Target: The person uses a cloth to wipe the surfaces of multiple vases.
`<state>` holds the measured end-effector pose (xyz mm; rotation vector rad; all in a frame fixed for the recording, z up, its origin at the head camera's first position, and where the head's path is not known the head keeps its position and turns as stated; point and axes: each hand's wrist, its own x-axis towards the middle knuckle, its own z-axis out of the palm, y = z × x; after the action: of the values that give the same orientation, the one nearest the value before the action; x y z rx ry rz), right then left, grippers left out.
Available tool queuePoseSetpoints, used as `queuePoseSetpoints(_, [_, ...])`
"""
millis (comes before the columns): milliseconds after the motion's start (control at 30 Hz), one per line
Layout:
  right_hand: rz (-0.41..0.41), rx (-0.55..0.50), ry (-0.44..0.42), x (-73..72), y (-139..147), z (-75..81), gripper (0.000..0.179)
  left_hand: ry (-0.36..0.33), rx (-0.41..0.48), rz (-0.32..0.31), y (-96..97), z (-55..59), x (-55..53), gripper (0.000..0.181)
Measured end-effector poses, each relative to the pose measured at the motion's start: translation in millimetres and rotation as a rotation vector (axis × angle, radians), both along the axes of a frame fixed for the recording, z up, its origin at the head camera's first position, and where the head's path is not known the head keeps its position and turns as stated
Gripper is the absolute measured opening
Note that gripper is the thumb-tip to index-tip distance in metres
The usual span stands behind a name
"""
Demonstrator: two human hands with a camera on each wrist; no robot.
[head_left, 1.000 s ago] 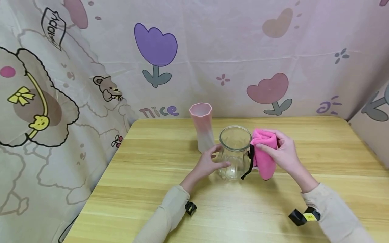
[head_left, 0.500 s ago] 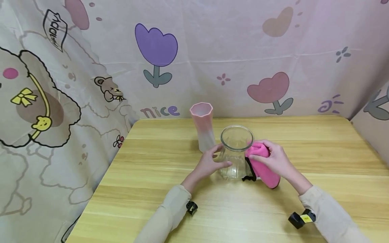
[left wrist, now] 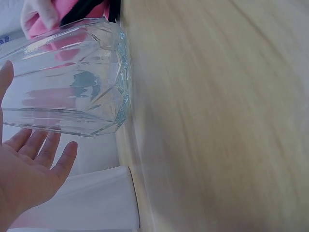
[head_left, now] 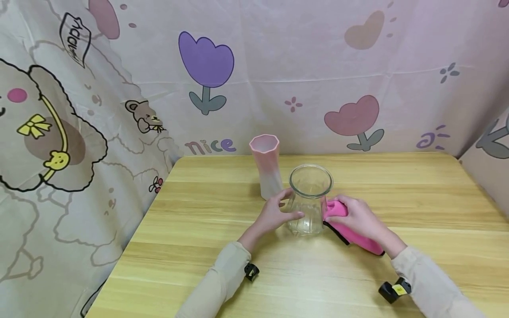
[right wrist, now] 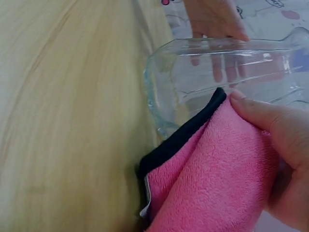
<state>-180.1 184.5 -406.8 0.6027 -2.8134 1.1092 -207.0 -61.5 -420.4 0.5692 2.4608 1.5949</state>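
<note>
A clear glass vase (head_left: 306, 214) stands upright on the table, its rounded rim up. My left hand (head_left: 276, 214) holds its left side, thumb in front and fingers behind; the left wrist view shows the palm (left wrist: 29, 179) apart from the glass. On the vase's other side, my right hand (head_left: 359, 216) pinches a pink cloth (head_left: 354, 236) with black edging between thumb and fingers. The cloth (right wrist: 212, 169) hangs folded toward the table, its upper part against or very near the glass. Some of my right fingers are hidden behind the cloth.
A tall pink-and-white vase (head_left: 268, 170) stands just behind my left hand, close to the glass one. The wooden table (head_left: 207, 212) ends at a patterned curtain (head_left: 254, 66) at the back and on the left.
My right hand has moved down along the vase's right side with the pink cloth, which has swung from upright to slanting down right. My left hand and both vases have stayed put.
</note>
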Motion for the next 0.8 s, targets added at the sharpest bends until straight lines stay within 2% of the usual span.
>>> queuePoseSetpoints(467, [0.036, 0.101, -0.028, -1.9, 2, -11.6, 0.033, 0.007, 0.014, -0.004, -0.4, -1.0, 0.5, 0.078])
queuePoseSetpoints(667, [0.075, 0.001, -0.049, -4.6, 7, -6.0, 0.037, 0.013, 0.014, -0.012, -0.5, -2.0, -0.6, 0.079])
queuePoseSetpoints(800, [0.049, -0.087, -0.035, -5.1, 7, 4.1, 0.042, 0.015, 0.014, -0.012, -0.6, -2.2, -1.4, 0.080])
